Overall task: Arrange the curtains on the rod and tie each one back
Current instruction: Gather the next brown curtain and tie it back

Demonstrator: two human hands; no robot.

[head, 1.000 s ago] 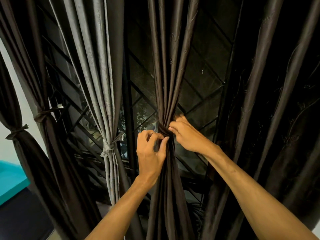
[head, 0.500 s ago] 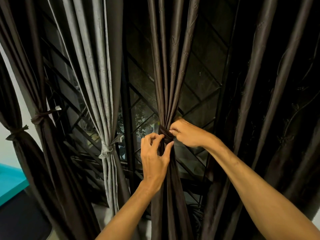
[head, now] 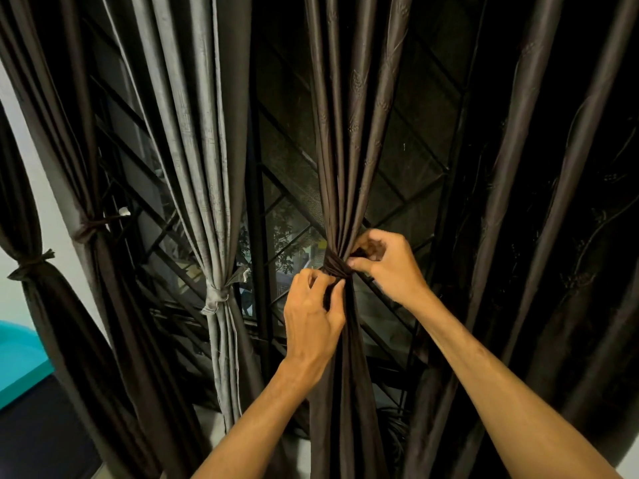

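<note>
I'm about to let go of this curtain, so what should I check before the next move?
1. Tie wrapped round the middle curtain: ok.
2. Tie fully knotted: cannot tell; fingers hide it.
3. Left hand and right hand both pinching at the tie: ok.
4. Grey curtain tied back: ok.
5. Right curtain tied back: not ok, hangs loose.
</note>
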